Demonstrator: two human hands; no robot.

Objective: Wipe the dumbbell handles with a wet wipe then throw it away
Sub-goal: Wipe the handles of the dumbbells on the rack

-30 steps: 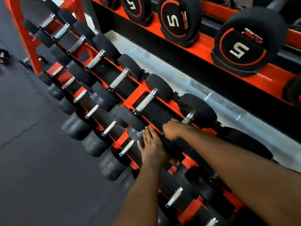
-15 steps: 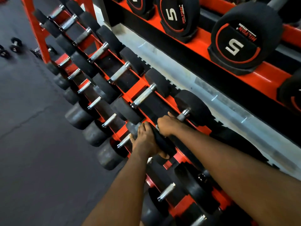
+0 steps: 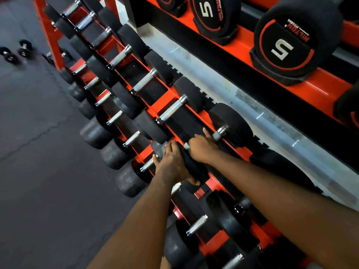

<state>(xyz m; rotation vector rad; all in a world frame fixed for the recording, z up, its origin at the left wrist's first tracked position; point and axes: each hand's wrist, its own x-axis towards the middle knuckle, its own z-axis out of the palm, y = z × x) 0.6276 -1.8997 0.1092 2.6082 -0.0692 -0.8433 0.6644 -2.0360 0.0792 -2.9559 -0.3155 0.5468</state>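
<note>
While right hand [image 3: 202, 150] grips handle [image 3: 217, 135], left hand [image 3: 172, 164] clasps dumbbell head [image 3: 191, 167]; two hands.

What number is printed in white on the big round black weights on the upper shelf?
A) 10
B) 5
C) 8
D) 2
B: the nearest big round weight on the upper orange shelf shows a white 5 inside a red ring, and the next weight along shows the same digit.
</note>
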